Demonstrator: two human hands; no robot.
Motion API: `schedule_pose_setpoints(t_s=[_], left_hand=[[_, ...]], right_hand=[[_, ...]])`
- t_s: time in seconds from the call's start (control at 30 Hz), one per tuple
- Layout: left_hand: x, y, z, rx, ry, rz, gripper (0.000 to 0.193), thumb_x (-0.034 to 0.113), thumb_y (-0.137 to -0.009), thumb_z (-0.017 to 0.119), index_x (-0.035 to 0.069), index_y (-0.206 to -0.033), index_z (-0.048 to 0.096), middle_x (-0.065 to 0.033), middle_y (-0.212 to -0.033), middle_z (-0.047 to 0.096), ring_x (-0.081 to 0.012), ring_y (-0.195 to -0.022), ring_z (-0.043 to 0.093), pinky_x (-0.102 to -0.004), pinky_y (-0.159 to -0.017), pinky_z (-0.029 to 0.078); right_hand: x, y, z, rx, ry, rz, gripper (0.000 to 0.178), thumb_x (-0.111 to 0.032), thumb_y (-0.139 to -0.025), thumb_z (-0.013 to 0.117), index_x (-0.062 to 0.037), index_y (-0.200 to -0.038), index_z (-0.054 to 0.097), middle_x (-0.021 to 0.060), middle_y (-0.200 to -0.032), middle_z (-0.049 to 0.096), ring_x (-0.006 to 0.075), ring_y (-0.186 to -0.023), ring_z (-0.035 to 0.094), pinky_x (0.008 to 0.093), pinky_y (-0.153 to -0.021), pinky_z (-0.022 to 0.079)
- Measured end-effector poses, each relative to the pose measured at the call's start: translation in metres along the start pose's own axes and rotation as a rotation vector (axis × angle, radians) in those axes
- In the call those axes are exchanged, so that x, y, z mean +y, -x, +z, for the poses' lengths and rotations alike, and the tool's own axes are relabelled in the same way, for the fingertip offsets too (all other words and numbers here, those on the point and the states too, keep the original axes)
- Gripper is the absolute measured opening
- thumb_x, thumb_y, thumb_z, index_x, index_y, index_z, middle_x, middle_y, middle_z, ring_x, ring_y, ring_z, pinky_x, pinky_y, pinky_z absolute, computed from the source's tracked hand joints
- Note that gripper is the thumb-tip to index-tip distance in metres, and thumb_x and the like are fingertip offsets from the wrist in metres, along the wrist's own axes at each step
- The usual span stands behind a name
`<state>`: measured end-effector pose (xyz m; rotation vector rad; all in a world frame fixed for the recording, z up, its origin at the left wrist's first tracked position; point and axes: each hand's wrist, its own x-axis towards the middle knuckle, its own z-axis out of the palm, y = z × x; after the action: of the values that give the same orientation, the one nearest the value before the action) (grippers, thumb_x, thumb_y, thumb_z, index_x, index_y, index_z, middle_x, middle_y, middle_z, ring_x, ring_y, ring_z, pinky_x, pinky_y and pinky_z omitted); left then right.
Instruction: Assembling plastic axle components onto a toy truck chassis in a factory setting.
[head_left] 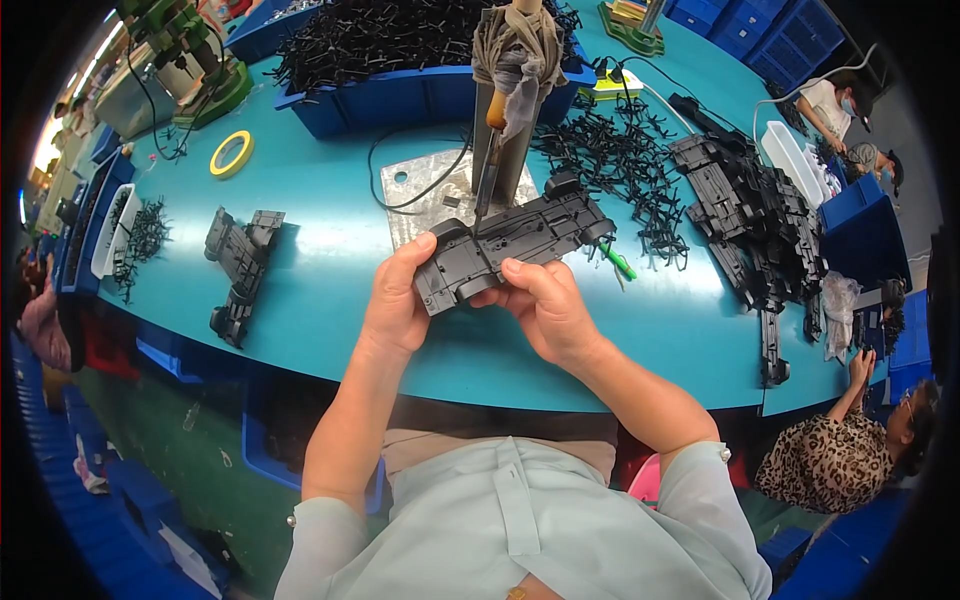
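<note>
Both of my hands hold a black plastic toy car chassis [520,245], tilted, over the teal table. My left hand [398,292] grips its left end, thumb on top. My right hand [548,308] pinches the near edge at the middle, its other fingers partly hidden underneath. A soldering iron [487,170] with an orange handle hangs point-down from a cloth-wrapped upright post [515,60]. Its tip meets the chassis, or ends just above it; I cannot tell which. Beneath lies a metal base plate [425,175]. A green-handled tool [620,262] lies just right of the chassis.
A blue bin [400,105] heaped with small black parts stands behind. Loose black parts [630,160] spread right of the post, beside piled chassis [750,210]. One chassis [243,265] and yellow tape [231,154] lie left. A person [840,450] sits at the right.
</note>
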<state>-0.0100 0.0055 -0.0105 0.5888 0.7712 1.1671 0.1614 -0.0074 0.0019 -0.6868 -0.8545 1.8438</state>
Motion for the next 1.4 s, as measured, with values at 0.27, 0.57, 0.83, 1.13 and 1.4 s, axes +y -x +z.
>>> schedule_pose_setpoints(t_s=[0.27,0.57,0.83,1.13,1.4], left_hand=[[-0.005,-0.004,-0.006,0.032,-0.011,0.027,0.041,0.037,-0.089,0.054,0.002,-0.111,0.057,-0.0082,-0.095,0.066,-0.0153,-0.08,0.065,-0.0276,-0.062,0.054],[0.007,-0.007,-0.015,0.049,-0.09,-0.006,0.04,0.036,-0.089,0.055,0.003,-0.111,0.058,-0.007,-0.094,0.066,-0.0146,-0.077,0.064,-0.0277,-0.058,0.05],[0.01,-0.014,-0.021,0.027,-0.116,-0.027,0.04,0.037,-0.088,0.056,0.004,-0.11,0.058,-0.0075,-0.092,0.067,-0.0151,-0.073,0.063,-0.0272,-0.053,0.048],[0.012,-0.017,-0.02,0.019,-0.088,-0.052,0.04,0.039,-0.087,0.055,0.006,-0.108,0.058,-0.0075,-0.091,0.066,-0.0148,-0.071,0.063,-0.0266,-0.052,0.047],[0.014,-0.014,-0.019,0.029,-0.028,-0.059,0.038,0.04,-0.088,0.054,0.007,-0.108,0.058,-0.0062,-0.09,0.066,-0.0142,-0.071,0.062,-0.0256,-0.053,0.047]], right_hand=[[0.006,-0.001,-0.009,0.023,-0.038,0.029,0.032,-0.018,-0.091,0.054,0.0042,-0.113,0.056,0.0121,-0.107,0.063,0.0202,-0.095,0.062,0.0374,-0.085,0.051],[0.002,0.0,-0.008,0.08,-0.065,0.129,0.03,-0.021,-0.093,0.057,0.0021,-0.111,0.055,0.0123,-0.105,0.063,0.0201,-0.094,0.063,0.0352,-0.084,0.054],[-0.003,0.0,0.0,0.122,-0.073,0.143,0.032,-0.02,-0.092,0.058,0.0036,-0.114,0.054,0.0139,-0.109,0.062,0.0216,-0.095,0.063,0.0332,-0.083,0.055],[0.003,-0.005,-0.002,0.131,-0.094,0.128,0.032,-0.021,-0.093,0.058,0.003,-0.113,0.054,0.0143,-0.108,0.063,0.0213,-0.098,0.063,0.0329,-0.083,0.054],[0.008,-0.008,0.0,0.121,-0.105,0.132,0.032,-0.021,-0.092,0.058,0.0024,-0.114,0.054,0.014,-0.108,0.063,0.0208,-0.097,0.063,0.0326,-0.082,0.054]])
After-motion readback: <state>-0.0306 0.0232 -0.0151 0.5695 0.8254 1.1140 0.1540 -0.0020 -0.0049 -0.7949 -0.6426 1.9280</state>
